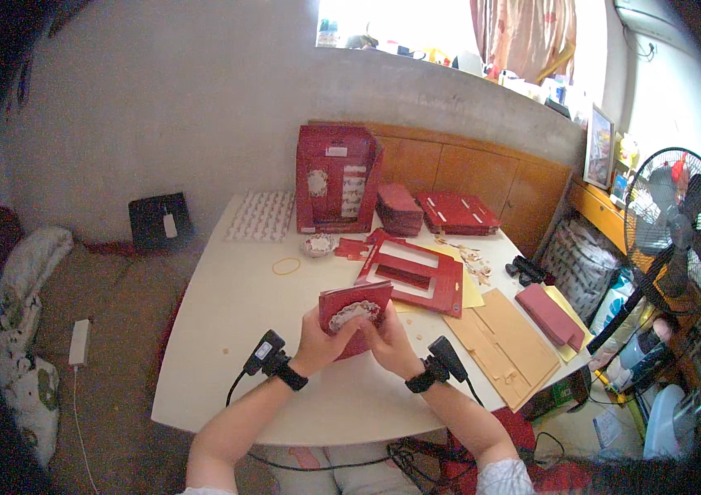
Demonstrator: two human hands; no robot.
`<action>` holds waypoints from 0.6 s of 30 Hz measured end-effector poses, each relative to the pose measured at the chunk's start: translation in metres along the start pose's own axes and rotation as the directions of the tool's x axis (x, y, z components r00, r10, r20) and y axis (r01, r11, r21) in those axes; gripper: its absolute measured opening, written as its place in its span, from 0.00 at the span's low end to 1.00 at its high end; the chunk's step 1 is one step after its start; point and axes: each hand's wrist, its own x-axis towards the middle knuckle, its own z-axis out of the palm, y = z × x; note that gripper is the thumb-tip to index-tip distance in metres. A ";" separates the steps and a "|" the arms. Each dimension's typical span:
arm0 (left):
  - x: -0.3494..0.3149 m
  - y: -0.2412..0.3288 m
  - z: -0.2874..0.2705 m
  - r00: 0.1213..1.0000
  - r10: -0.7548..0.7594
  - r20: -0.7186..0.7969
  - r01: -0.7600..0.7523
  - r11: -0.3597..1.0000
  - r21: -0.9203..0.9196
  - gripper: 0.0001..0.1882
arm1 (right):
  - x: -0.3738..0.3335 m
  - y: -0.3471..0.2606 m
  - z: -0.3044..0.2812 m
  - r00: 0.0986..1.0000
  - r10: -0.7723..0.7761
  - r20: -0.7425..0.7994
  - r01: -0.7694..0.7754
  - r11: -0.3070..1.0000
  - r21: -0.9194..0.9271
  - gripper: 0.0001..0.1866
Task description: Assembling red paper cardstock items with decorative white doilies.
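I've both hands (pixel 322 342) clamped on the red card (pixel 356 300), probably squaring it; next needs even pressure.

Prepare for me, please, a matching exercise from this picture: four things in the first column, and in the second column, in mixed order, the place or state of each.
Things:
1. Red item with white ornament
2. Yellow rubber band
3. Black fan
4. Tall red box

Places or states:
A. Stands upright at the far side of the table
B. Lies flat as a thin loop
C. Between the left hand and the right hand
D. Beyond the table's right side

Pairs: 1-C, 2-B, 3-D, 4-A
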 end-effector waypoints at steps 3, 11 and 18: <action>0.000 -0.003 0.000 1.000 0.003 0.022 -0.003 1.000 0.018 0.17 | -0.002 -0.002 -0.001 0.998 0.025 0.053 -0.028 0.998 0.058 0.24; 0.001 -0.010 -0.004 0.993 -0.041 0.107 0.047 0.998 -0.050 0.19 | -0.001 -0.005 -0.001 0.998 0.026 0.060 -0.027 1.000 0.013 0.24; -0.001 -0.008 -0.007 0.918 -0.158 0.363 0.211 0.971 -0.113 0.16 | 0.005 -0.007 -0.013 0.988 0.056 -0.145 -0.038 0.992 0.122 0.20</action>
